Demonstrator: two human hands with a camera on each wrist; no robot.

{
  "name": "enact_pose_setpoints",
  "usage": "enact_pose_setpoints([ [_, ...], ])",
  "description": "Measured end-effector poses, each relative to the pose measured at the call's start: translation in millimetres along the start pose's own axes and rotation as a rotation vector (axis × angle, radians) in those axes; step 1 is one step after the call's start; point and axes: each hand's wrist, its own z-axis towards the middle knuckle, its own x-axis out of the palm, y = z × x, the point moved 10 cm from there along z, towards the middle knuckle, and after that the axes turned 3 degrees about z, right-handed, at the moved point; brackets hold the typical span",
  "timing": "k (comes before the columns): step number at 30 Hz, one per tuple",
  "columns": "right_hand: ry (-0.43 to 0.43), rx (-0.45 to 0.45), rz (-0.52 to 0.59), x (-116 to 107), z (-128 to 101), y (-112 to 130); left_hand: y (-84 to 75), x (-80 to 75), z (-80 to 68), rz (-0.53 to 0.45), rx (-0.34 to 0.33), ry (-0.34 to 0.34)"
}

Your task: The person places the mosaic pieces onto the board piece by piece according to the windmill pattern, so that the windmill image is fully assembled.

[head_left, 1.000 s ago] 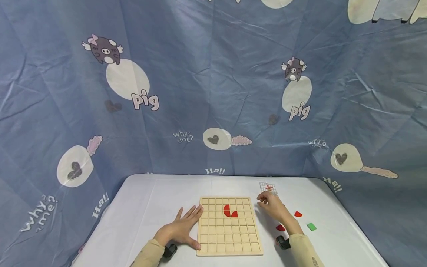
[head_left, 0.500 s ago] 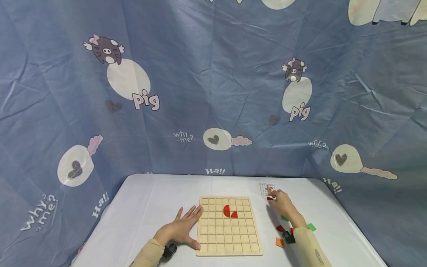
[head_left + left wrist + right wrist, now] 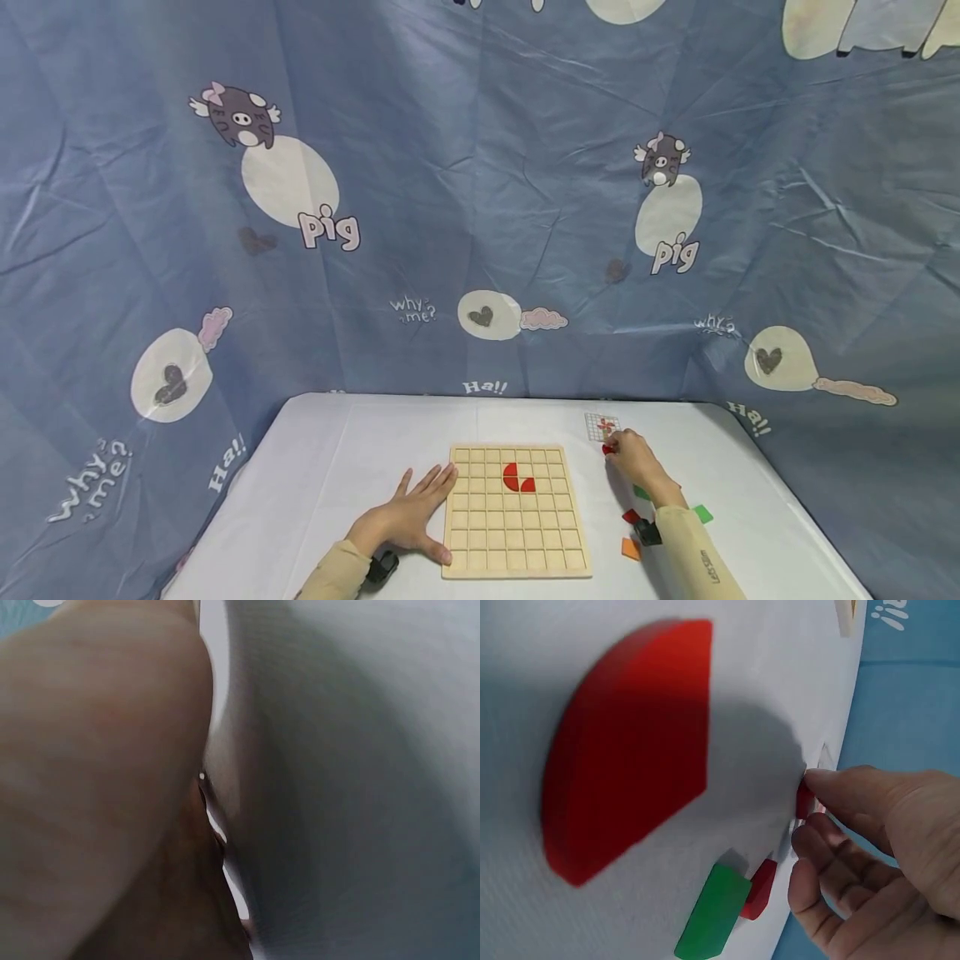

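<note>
My left hand [image 3: 405, 518] lies flat with fingers spread on the table, fingertips and thumb on the left edge of a square wooden grid board [image 3: 517, 533]. Three red quarter-round blocks, among them one [image 3: 528, 485], sit in the board's upper cells. To the right of the board, my right hand [image 3: 639, 465] pinches a small red block [image 3: 804, 796] between thumb and fingers, low over the table. Just beyond the fingertips is a printed pattern card [image 3: 597, 425] with a grid and a red figure. The left wrist view shows mostly skin and white cloth.
Around the right forearm lie a green block [image 3: 702, 513], an orange block [image 3: 631, 549], a red block [image 3: 631, 517] and another green one [image 3: 641, 492], partly hidden. A big red quarter-round block [image 3: 630, 750] lies close to the right wrist camera. Blue printed cloth [image 3: 480, 208] hangs behind the table.
My right hand has moved right from beside the board's upper corner to the red block near the card, and its fingers have closed on it. My left hand stays put.
</note>
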Motion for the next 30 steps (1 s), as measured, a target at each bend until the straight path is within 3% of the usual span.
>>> enact_pose_setpoints([
  [11,0.001,0.009,0.092,-1,-1,-5,-0.6,2.0,0.2,-0.006,-0.008,-0.001],
  [13,0.033,0.006,0.113,1,-1,-4,-1.3,0.8,0.1,-0.002,-0.011,-0.003],
  [18,0.122,-0.019,0.119,10,-2,0,-3.0,-2.0,-1.6,-0.004,-0.012,-0.004],
  [30,0.122,-0.026,0.115,13,1,-2,-4.3,-6.1,-3.0,-0.005,-0.003,-0.007],
])
